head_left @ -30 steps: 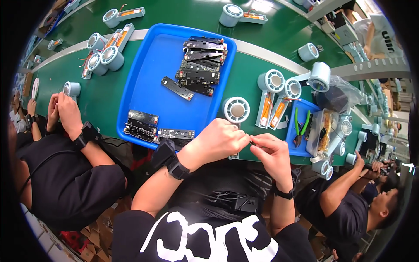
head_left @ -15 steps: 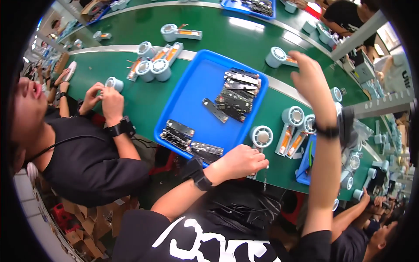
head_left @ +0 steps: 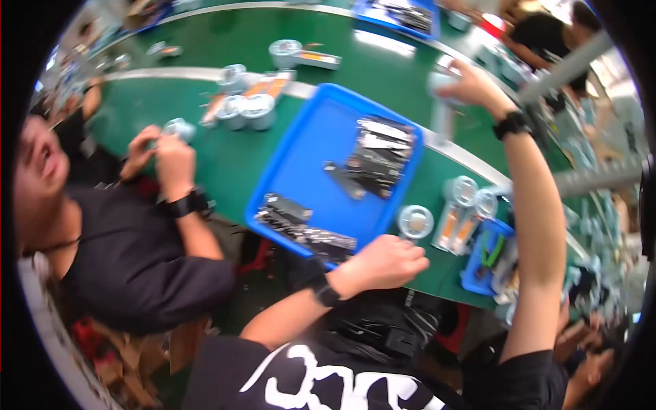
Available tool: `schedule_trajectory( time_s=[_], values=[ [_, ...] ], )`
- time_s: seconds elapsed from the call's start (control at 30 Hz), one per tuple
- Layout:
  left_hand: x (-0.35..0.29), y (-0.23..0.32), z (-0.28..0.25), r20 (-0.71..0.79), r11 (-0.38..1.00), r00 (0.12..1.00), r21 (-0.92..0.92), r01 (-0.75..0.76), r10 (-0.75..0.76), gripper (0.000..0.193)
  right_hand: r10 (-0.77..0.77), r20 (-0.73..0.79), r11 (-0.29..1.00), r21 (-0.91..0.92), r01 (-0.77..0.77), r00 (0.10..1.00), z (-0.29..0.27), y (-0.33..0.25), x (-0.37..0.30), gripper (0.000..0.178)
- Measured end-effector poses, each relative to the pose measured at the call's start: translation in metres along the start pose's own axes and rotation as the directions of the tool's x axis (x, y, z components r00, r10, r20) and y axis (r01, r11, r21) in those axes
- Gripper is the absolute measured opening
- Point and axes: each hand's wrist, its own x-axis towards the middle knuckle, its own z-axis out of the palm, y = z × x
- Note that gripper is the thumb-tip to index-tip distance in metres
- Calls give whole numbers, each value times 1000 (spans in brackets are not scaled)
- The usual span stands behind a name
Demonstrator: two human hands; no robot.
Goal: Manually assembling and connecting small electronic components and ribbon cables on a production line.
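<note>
A light-blue handheld fan [head_left: 415, 222] with a round grille stands out beyond my left hand [head_left: 386, 263]. That hand is closed around its handle, which is mostly hidden. Far to the right, my right hand [head_left: 471, 83] grips the round head of another light-blue fan [head_left: 443, 121], blurred by motion, its handle hanging toward me. Left of my left hand is a blue tray [head_left: 290, 160], tilted in view. It holds a stack of black circuit boards [head_left: 379, 154] at its far right and more boards [head_left: 301, 225] along its near edge.
Two fans with orange-centred handles [head_left: 454, 219] lie right of my left hand, beside a small blue bin [head_left: 477, 280]. More fans [head_left: 246, 109] sit beyond the tray's left. A co-worker [head_left: 137, 253] at my left handles a fan. A grey metal post [head_left: 567, 68] rises at the right.
My right hand has moved up and away and closed on a fan at the far right. My left hand keeps its fan. The view has shifted slightly.
</note>
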Motion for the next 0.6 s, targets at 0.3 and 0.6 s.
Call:
schedule_trajectory(
  time_s=[0.3,0.6],
  values=[
    [4,3,9,60,1000,998,9,-25,25,15,399,489,915,-265,-304,775,23,-24,-41,56],
    [1,8,9,39,999,999,-30,-29,30,12,160,236,858,-513,-17,959,53,-31,-98,59]
  ],
)
